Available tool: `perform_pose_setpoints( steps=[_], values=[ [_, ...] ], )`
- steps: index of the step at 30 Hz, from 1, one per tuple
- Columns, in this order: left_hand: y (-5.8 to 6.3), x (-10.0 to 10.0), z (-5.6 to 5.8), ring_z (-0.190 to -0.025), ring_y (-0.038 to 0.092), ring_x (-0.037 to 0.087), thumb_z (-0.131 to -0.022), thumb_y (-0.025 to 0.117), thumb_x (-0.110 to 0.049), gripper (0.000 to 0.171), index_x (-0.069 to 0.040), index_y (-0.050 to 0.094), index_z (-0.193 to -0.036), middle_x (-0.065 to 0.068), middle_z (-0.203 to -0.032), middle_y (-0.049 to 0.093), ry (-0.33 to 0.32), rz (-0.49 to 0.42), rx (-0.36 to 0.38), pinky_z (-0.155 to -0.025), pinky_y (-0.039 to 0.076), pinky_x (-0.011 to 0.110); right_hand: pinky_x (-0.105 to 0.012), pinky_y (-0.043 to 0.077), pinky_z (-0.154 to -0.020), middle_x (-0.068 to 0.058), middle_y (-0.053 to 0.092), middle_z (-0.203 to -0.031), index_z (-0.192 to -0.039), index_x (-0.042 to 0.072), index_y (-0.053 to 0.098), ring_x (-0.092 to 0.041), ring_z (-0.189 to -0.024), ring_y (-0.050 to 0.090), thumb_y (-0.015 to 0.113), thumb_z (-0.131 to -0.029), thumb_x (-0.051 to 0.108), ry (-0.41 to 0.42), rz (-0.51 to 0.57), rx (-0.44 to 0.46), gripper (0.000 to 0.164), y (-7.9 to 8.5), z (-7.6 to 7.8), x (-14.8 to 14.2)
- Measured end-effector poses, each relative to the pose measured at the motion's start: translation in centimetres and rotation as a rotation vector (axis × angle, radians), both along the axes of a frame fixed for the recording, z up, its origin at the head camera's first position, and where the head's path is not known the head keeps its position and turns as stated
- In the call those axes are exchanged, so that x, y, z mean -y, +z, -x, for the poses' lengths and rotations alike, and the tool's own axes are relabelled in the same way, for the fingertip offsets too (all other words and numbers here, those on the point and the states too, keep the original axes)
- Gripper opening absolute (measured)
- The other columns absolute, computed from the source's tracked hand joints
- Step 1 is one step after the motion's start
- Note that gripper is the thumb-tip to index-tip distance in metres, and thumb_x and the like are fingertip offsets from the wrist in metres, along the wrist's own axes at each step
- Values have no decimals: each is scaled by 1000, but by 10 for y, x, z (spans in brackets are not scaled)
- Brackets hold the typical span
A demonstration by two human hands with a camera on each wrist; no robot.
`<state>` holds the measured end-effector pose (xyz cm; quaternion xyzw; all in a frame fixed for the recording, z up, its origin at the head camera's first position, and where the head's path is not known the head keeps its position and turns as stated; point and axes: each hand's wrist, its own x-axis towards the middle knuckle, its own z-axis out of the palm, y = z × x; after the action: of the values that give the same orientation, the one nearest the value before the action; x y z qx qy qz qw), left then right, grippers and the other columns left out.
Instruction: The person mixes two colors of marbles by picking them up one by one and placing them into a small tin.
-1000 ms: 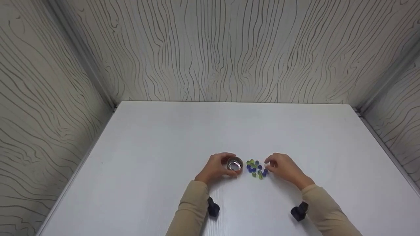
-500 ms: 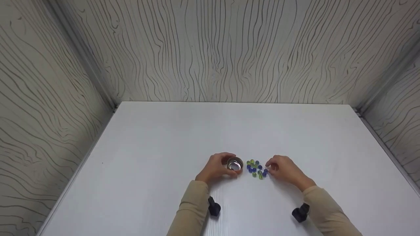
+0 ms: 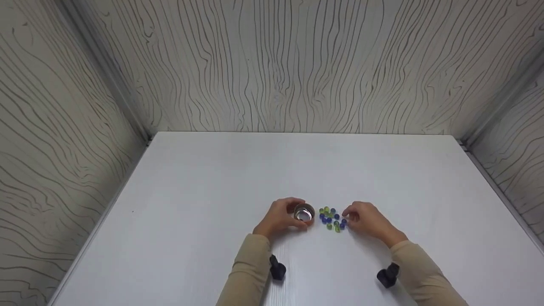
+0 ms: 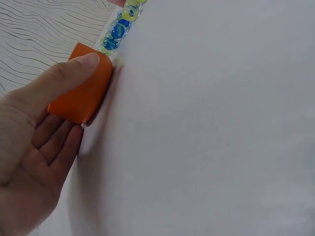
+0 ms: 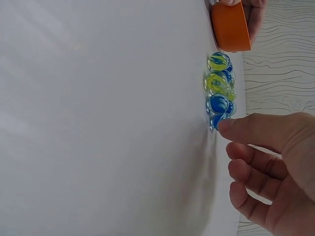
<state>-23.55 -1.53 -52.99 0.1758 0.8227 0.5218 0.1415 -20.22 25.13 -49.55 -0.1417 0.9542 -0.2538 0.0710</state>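
My left hand [image 3: 280, 217] grips a small orange cup [image 4: 88, 86] from its left side, thumb on the near side and fingers round the far side. The cup's inside looks shiny and silvery in the head view, and its mouth faces up. Just right of it lies a loose cluster of blue and yellow-green glass marbles [image 3: 329, 219]. My right hand [image 3: 369, 220] is at the cluster's right edge, fingers loosely bent. In the right wrist view its thumb tip overlaps the endmost blue marble [image 5: 217, 120]. A gap shows between thumb and index finger in the head view.
The hands and marbles are on a wide white table [image 3: 212, 178]. Wood-grain patterned panels [image 3: 272, 68] stand behind it and at both sides. Black wrist cameras hang inside the tan sleeves [image 3: 248, 267], low over the tabletop.
My right hand has shifted very slightly toward me and back left, staying beside the marbles. The left hand, cup and marbles keep their places.
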Motion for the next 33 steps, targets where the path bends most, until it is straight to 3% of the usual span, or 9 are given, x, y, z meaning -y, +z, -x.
perform_pose_setpoints(
  steps=[13,33],
  values=[
    [1,1,0,-113,66,25,-67,86,-7,59,-5,64,-122,12,-121,68,-20,13,-26,-99,54,29,-20,47,-64,-2,62,-78,-92,4,74,-9,-74,53,68,-77,-3,16,-6,-33,18,-3,2,1],
    [3,2,-2,-112,65,24,-66,87,-9,60,-5,64,-122,12,-121,68,-14,16,-33,-101,53,33,-21,49,-64,-2,64,-79,-88,4,75,-10,-74,54,68,-76,-4,19,-5,-43,16,-5,3,2]
  ],
)
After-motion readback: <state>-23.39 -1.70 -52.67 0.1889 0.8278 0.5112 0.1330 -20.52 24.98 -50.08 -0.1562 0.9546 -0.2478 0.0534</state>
